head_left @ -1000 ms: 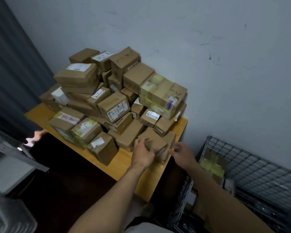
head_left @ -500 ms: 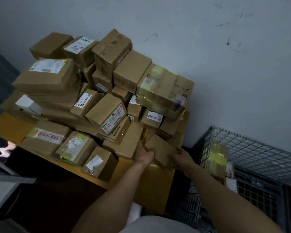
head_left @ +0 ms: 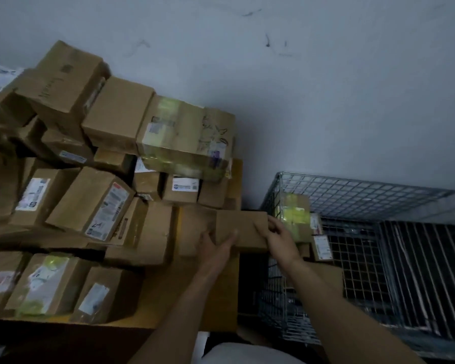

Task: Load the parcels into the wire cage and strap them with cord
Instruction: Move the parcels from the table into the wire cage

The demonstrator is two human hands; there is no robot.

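A plain brown parcel [head_left: 243,227] hangs over the table's right end, held between both hands. My left hand [head_left: 216,245] grips its near left side, thumb up on the front face. My right hand [head_left: 280,239] grips its right end, fingers curled over the edge. To the right stands the wire cage [head_left: 352,195], open at the top. Inside it, against its left wall, sit a few parcels, one with yellow-green tape [head_left: 296,214] and one with a white label [head_left: 322,245]. A heap of taped cardboard parcels [head_left: 111,179] fills the table on the left.
The yellow table [head_left: 221,298] ends just left of the cage, with a dark gap between them. A pale grey wall [head_left: 300,88] runs behind both. The cage's right part shows bare mesh and a slatted floor [head_left: 418,271].
Both hands have lifted the brown parcel off the heap's front and carried it right, toward the cage. The view has swung right and closer, so more of the cage shows.
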